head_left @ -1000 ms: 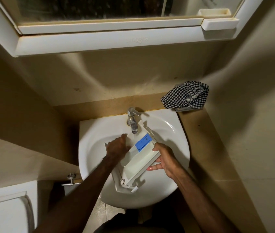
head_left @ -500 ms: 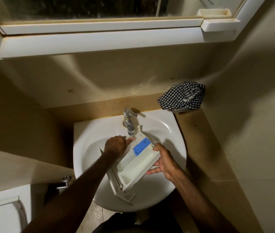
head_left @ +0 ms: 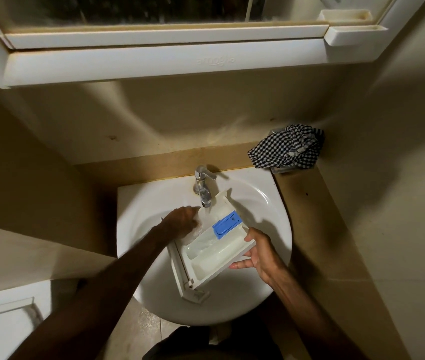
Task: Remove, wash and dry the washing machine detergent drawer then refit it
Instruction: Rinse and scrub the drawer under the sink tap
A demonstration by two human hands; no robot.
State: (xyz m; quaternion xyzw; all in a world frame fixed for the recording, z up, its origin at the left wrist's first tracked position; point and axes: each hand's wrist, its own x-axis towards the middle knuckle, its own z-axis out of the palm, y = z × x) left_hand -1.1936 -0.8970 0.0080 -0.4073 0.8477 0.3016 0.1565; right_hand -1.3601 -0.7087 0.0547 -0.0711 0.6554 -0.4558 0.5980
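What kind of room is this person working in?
Most likely a small home bathroom: a white washbasin with a chrome tap, a mirrored cabinet on the wall above, and what looks like a toilet at lower left.

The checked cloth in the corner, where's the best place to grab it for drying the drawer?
Pinch the bunched top fold of the checked cloth from above. It lies crumpled on the ledge right of the tap, so its raised folds probably give the fingers an easy purchase.
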